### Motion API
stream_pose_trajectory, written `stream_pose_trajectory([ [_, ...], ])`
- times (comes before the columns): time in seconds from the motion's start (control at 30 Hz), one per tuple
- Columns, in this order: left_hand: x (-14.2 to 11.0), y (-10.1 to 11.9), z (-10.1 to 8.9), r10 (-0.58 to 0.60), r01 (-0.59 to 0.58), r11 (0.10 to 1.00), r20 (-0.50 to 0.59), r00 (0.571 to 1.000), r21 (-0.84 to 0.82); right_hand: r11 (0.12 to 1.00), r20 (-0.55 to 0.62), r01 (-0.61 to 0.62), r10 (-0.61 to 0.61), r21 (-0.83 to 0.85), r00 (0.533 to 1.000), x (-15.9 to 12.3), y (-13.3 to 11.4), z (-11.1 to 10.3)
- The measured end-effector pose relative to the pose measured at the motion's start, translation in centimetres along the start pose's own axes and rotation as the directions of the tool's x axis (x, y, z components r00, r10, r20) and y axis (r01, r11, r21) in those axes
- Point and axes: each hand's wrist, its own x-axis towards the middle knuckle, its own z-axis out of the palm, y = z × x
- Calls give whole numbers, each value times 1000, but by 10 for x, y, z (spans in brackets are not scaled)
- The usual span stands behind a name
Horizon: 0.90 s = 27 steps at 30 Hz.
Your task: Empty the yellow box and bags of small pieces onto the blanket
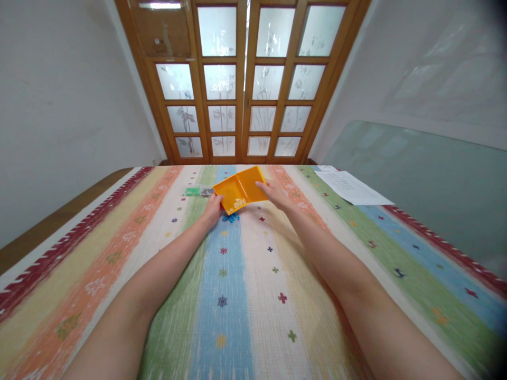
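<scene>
Left hand [213, 208] and right hand [273, 194] are both gripping the tilted orange tray [240, 190] over the counter [245, 295], small pale pieces [238, 202] sliding to its low corner, none tipped out yet.

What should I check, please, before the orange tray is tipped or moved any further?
1. Left hand on the orange tray near corner: ok.
2. Right hand on its right edge: ok.
3. Grip firmness on both sides: cannot tell.
4. Tray level: not ok, it is tilted, with small pale pieces gathered at the low edge.
5. Green box apart from the tray: ok.
6. Paper sheet away from both hands: ok.
</scene>
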Motion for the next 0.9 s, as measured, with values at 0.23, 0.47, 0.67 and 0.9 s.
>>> stream_pose_trajectory([
  [0.23, 2, 8, -3, 47, -47, 998, -7, 999, -31, 992, -17, 85, -87, -96, 996, 0, -14, 5],
  [0.47, 3, 3, -4, 68, -69, 997, -36, 997, -30, 989, 43, 90, -86, -116, 995, -4, -22, -5],
  [0.67, -1, 3, -4, 71, -71, 997, 11, 997, -17, 989, 139, 124, -112, -86, 984, -8, -30, -7],
  [0.9, -2, 3, -5, 93, -94, 995, 11, 996, 44, 969, 257, 197, -154, -148, 954, -15, -48, -10],
])
